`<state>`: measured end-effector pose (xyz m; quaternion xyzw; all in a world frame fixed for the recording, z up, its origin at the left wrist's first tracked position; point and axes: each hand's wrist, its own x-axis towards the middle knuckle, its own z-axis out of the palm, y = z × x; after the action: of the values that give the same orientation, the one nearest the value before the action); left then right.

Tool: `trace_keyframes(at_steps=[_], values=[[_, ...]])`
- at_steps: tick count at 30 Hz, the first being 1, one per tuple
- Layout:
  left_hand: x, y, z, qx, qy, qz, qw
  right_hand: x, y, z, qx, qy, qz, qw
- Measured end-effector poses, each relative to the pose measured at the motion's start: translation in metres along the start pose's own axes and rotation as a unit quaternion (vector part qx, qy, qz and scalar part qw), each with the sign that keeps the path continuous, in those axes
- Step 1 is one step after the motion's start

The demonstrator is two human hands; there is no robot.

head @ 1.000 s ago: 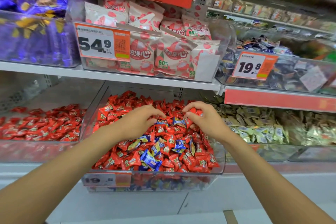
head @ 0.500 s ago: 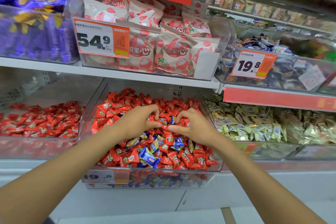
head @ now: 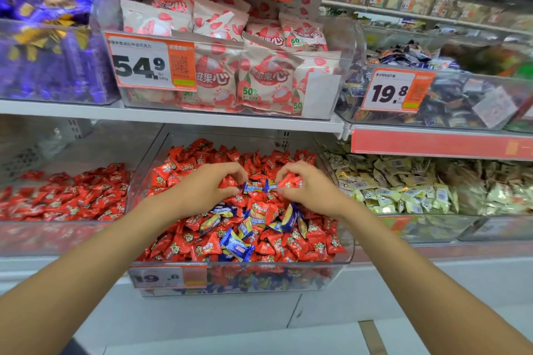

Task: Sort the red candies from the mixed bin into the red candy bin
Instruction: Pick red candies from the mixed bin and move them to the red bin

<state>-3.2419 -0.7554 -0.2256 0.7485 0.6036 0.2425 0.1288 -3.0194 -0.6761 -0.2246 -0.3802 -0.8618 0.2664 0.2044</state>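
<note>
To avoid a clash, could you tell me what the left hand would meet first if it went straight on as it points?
The left hand points rightward; probably it meets the blue candies lying between the hands first, then the right hand, though depth is unclear.

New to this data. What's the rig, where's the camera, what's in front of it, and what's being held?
There is no machine here. A person works with bare hands, and the single camera sits on their head, looking forward and down at shop shelves. The left hand and right hand both reach into the mixed bin, a clear tub of red candies with some blue candies among them. The right hand pinches a red candy, and the left appears to pinch one too. The red bin, left of it on the same shelf, holds only red ones, and the picks go there. To the right lie pale sweets. The shelf above carries snack bags.
</note>
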Motion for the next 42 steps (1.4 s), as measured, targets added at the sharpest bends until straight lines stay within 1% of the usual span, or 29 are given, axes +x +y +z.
trace_keyframes(at_steps=[4,6,7,9,12,15,20,24,30,33,35,36,37,39,40,42], values=[[0.003,-0.005,0.004,0.071,-0.08,-0.03,0.994,-0.001,0.004,-0.012,0.05,0.041,0.012,0.998],[0.005,-0.009,0.006,0.08,-0.096,-0.045,0.991,-0.004,0.003,-0.012,0.054,0.039,0.018,0.998],[0.006,-0.011,0.007,0.079,-0.09,-0.044,0.992,-0.005,0.002,-0.011,0.055,0.035,0.017,0.998],[0.007,-0.012,0.007,0.071,-0.06,-0.032,0.995,-0.008,-0.003,-0.008,0.057,0.028,0.01,0.998],[0.003,-0.009,0.003,0.042,-0.003,-0.014,0.999,-0.011,-0.011,-0.003,0.054,0.042,-0.003,0.998],[-0.008,-0.004,-0.008,0.029,0.033,-0.016,0.999,-0.014,-0.018,0.002,0.058,0.048,-0.009,0.997],[-0.051,-0.008,-0.044,0.024,0.096,-0.028,0.995,-0.013,-0.045,0.019,0.047,0.033,-0.037,0.998],[-0.098,-0.047,-0.088,0.033,0.147,-0.066,0.986,0.004,-0.096,0.04,0.035,0.016,-0.092,0.995],[-0.147,-0.151,-0.142,0.056,0.204,-0.187,0.959,0.069,-0.186,0.11,-0.018,-0.039,-0.22,0.975],[-0.148,-0.192,-0.153,0.071,0.186,-0.235,0.951,0.116,-0.215,0.156,-0.041,-0.06,-0.22,0.973],[-0.148,-0.211,-0.155,0.096,0.163,-0.264,0.946,0.144,-0.225,0.181,-0.057,-0.066,-0.199,0.976],[-0.149,-0.219,-0.155,0.097,0.145,-0.277,0.945,0.154,-0.229,0.19,-0.067,-0.085,-0.18,0.978],[-0.152,-0.225,-0.154,0.095,0.121,-0.289,0.945,0.162,-0.232,0.196,-0.081,-0.121,-0.157,0.977],[-0.157,-0.23,-0.152,0.096,0.08,-0.304,0.944,0.169,-0.231,0.198,-0.123,-0.187,-0.131,0.966],[-0.16,-0.229,-0.15,0.09,0.072,-0.304,0.946,0.169,-0.228,0.194,-0.149,-0.189,-0.136,0.961],[-0.164,-0.22,-0.146,0.069,0.069,-0.287,0.953,0.161,-0.216,0.179,-0.181,-0.153,-0.157,0.959]])
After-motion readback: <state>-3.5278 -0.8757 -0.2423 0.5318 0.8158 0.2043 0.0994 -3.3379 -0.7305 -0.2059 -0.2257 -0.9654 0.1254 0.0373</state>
